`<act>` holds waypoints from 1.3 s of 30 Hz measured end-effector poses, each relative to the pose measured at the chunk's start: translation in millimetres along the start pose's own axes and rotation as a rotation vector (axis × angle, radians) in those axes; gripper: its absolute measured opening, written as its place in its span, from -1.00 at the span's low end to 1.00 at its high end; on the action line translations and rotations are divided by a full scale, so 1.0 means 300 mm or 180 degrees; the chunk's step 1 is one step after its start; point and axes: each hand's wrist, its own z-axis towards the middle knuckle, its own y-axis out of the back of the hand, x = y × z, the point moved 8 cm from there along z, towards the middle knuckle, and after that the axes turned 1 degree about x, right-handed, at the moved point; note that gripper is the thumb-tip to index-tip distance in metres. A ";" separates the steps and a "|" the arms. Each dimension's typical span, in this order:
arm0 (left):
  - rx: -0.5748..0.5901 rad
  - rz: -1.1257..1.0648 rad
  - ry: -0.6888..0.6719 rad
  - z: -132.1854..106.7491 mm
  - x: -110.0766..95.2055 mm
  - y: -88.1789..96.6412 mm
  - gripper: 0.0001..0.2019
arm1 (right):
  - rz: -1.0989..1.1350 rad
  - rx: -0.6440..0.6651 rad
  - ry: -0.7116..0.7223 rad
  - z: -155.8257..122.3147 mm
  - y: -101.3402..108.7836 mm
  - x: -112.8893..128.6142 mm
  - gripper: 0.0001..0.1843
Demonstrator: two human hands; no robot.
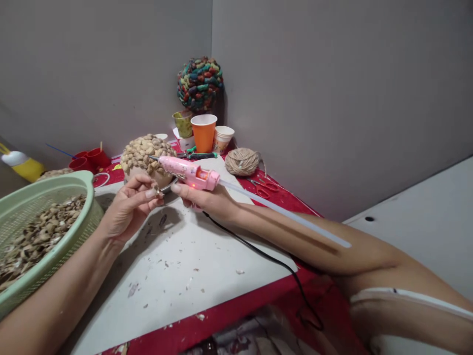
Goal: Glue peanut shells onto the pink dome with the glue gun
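My right hand [209, 199] is closed around the handle of a pink hot glue gun [185, 170]. Its nozzle points left at the ball, and a long clear glue stick [284, 213] sticks out of its back. Between the thumb and fingers of my left hand [129, 204] is a small nutshell [158, 190], partly hidden by the fingertips. Behind both hands sits a round ball [142, 154], its top covered with tan shells and its lower part smooth and bare. Left of my left hand stands a green plastic basket [90, 190] holding many loose shells [48, 229].
Shell crumbs lie on a white board [177, 281] over a red cloth [166, 335]. Behind stand an orange paper cup [204, 135], pliers [203, 156], twine [242, 161], red scissors [263, 188] and a multicoloured ball [200, 84]. The gun's black cord [258, 252] trails toward the front.
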 end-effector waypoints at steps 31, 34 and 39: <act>0.0040 -0.0116 0.0338 -0.028 0.088 -0.015 -0.72 | 0.0255 0.0056 0.0102 -0.006 -0.036 -0.014 -0.77; 0.0070 -0.0104 0.0385 -0.023 0.095 -0.018 -0.72 | 0.0187 0.0077 0.0096 -0.008 -0.032 -0.020 -0.80; -0.0068 -0.0103 0.0339 -0.020 0.064 -0.008 -0.71 | -0.0209 0.0135 0.0104 -0.002 0.000 0.011 -0.74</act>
